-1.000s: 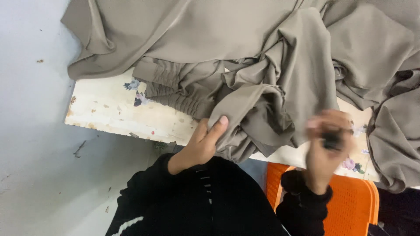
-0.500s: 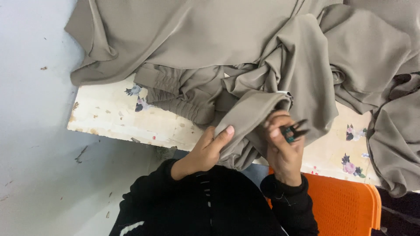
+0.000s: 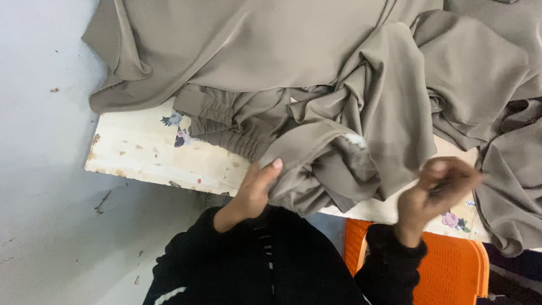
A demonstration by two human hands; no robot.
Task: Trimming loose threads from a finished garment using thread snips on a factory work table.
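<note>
A worn white table [image 3: 141, 155] with small flower prints stands at the left, its near edge chipped. Taupe fabric [image 3: 293, 51] is heaped across it from the far side, one gathered, elasticated part lying at the middle. The left hand [image 3: 257, 189] grips a folded cuff of that fabric at the near edge, thumb on top. To the right, the right hand [image 3: 437, 189] is blurred; its fingers seem curled, apart from the cloth, above an orange plastic chair [image 3: 451, 262].

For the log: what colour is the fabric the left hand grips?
Taupe grey-brown fabric, plain, in the left hand; head view.
</note>
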